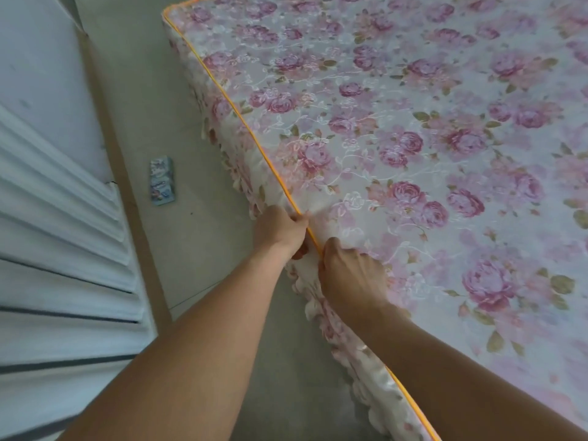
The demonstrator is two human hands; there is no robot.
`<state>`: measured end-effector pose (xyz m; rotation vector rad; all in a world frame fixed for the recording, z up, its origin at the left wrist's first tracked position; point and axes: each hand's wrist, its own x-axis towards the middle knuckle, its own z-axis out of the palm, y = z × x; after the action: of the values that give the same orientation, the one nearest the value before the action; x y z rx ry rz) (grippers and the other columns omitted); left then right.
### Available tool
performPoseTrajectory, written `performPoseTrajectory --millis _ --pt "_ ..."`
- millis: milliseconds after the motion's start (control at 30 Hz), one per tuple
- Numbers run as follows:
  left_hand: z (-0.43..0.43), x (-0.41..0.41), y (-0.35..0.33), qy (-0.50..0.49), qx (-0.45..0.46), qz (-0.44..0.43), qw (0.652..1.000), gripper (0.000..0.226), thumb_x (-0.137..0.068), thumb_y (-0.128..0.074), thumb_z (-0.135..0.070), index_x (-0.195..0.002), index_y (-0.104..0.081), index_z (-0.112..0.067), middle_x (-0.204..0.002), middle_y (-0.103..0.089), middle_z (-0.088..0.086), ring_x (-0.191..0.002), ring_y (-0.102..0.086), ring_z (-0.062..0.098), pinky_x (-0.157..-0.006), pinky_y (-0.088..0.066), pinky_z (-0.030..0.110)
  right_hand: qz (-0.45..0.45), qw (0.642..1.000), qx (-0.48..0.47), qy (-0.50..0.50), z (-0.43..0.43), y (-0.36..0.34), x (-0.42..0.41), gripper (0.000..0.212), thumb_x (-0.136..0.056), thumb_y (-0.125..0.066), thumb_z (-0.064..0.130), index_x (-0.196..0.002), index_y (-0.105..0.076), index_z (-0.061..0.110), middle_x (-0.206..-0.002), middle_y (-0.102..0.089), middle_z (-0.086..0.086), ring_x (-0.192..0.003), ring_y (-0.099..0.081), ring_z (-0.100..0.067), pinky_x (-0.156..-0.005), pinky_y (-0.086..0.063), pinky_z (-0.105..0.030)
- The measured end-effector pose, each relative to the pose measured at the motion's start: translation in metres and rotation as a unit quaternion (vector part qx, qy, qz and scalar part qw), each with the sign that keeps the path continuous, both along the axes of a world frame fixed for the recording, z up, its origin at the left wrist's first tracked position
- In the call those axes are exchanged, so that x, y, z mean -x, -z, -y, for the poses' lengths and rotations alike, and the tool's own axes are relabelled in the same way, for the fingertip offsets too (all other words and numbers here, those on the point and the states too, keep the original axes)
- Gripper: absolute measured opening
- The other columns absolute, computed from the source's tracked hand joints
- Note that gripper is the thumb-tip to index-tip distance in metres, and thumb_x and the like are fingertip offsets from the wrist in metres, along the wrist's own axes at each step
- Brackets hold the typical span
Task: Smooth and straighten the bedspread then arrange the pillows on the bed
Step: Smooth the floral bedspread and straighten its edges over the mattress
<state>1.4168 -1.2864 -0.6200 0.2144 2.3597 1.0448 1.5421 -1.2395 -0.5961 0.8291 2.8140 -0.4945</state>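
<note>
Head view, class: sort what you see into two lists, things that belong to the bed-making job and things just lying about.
Belongs to the job:
bedspread
orange piping
left hand
right hand

Just lying about:
packet on the floor
white panels beside the bed

No pillows in view.

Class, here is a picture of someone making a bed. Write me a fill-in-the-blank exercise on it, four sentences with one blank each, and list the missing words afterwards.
1. The bedspread is printed with pink ____.
2. The piping along the bedspread's edge is coloured ____.
3. The left hand and the right hand both grip the bedspread at its ____.
4. A small packet lies on the ____ beside the bed.

Missing words: roses; orange; edge; floor
</note>
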Motion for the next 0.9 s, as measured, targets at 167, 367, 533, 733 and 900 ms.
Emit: performPoseTrajectory --millis 167,367,533,733,900 --pt "0.001 0.006 0.006 0.025 -0.002 -0.011 1.0 0.05 -0.089 -0.06 -0.037 -0.046 -0.06 -0.012 -0.049 -0.066 0.005 -0.05 -0.067 0.022 -0.061 -0.059 0.034 0.037 0.998 0.018 -0.037 0.001 -0.003 0.009 0.009 -0.09 -0.046 0.012 -0.095 -0.038 0.013 -0.097 -0.064 -0.009 -0.091 -0.064 -0.033 -0.063 -0.044 -0.035" --pt "0.019 0.023 0.014 0.036 -0.009 -0.016 0.999 0.029 -0.08 -0.056 -0.028 -0.062 -0.064 -0.007 -0.058 -0.067 0.01 -0.055 -0.068 0.029 -0.057 -0.058 0.048 0.039 0.996 0.025 -0.077 -0.007 -0.007 0.022 0.016 -0.094 -0.044 0.027 -0.089 -0.034 0.015 -0.095 -0.062 -0.009 -0.089 -0.062 -0.032 -0.061 -0.03 -0.031" --pt "-0.004 0.071 0.002 0.026 0.01 -0.063 0.998 0.036 -0.081 -0.057 -0.044 -0.068 -0.069 -0.012 -0.066 -0.071 0.009 -0.065 -0.07 0.028 -0.064 -0.06 0.041 -0.021 1.0 0.003 0.012 -0.019 -0.001 0.076 0.02 -0.1 -0.038 0.033 -0.091 -0.035 0.015 -0.086 -0.06 -0.006 -0.088 -0.063 -0.031 -0.058 -0.032 -0.033" --pt "-0.019 0.098 0.005 0.1 0.095 -0.057 0.989 0.049 -0.077 -0.067 -0.059 -0.069 -0.072 -0.011 -0.068 -0.071 0.009 -0.069 -0.07 0.023 -0.069 -0.054 0.03 0.025 0.999 0.006 0.022 -0.021 -0.004 0.118 0.022 -0.092 -0.047 0.012 -0.112 -0.055 0.016 -0.106 -0.063 -0.007 -0.104 -0.061 -0.028 -0.067 -0.037 -0.031" --pt "-0.008 0.104 0.006 0.125 0.147 -0.088 0.977 0.042 -0.082 -0.063 -0.055 -0.077 -0.065 -0.013 -0.089 -0.071 0.013 -0.089 -0.065 0.031 -0.064 -0.039 0.029 0.019 0.996 0.076 -0.032 -0.016 -0.007 0.122 0.014 -0.09 -0.045 0.012 -0.087 -0.036 0.022 -0.102 -0.065 -0.009 -0.098 -0.062 -0.031 -0.064 -0.032 -0.03"
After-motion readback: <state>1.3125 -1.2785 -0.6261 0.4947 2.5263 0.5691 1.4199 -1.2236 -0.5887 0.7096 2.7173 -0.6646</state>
